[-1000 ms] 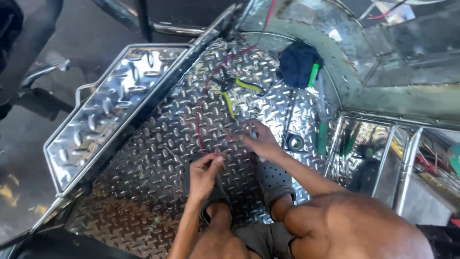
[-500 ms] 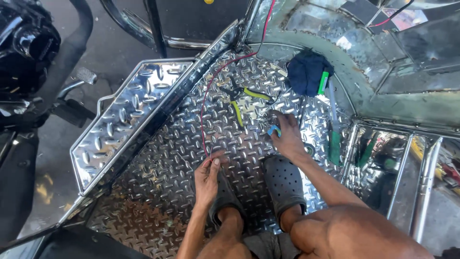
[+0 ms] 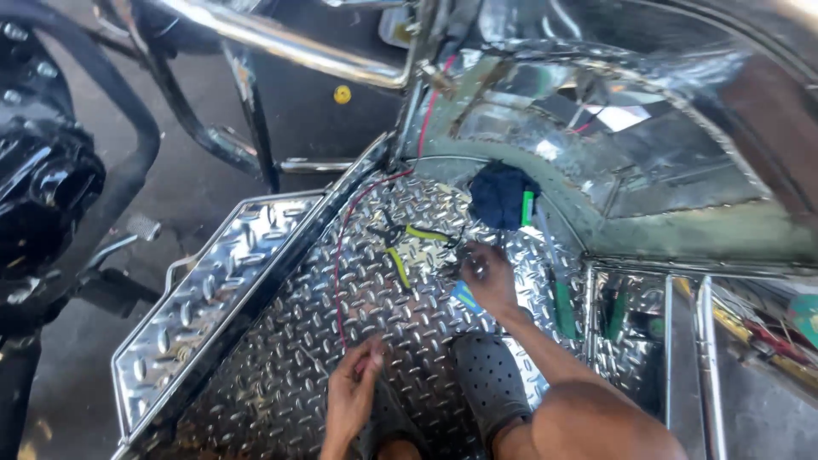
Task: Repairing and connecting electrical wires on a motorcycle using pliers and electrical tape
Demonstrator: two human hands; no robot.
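Note:
I crouch on a diamond-plate metal floor. My left hand pinches the near end of a thin red wire that runs up the floor toward the far wall. My right hand reaches forward and lies on the floor over a small blue object, its fingers curled; whether it grips anything I cannot tell. Yellow-handled pliers lie just left of that hand. My dark perforated clogs stand between the hands.
A dark blue cloth lies at the back by the curved shiny wall. Green-handled screwdrivers lie to the right, by a chrome bar. A raised plate step sits left, with a motorcycle part beyond.
My view has swung upward and closer. My right hand slid further forward, onto the blue object. My left hand stayed on the red wire's end.

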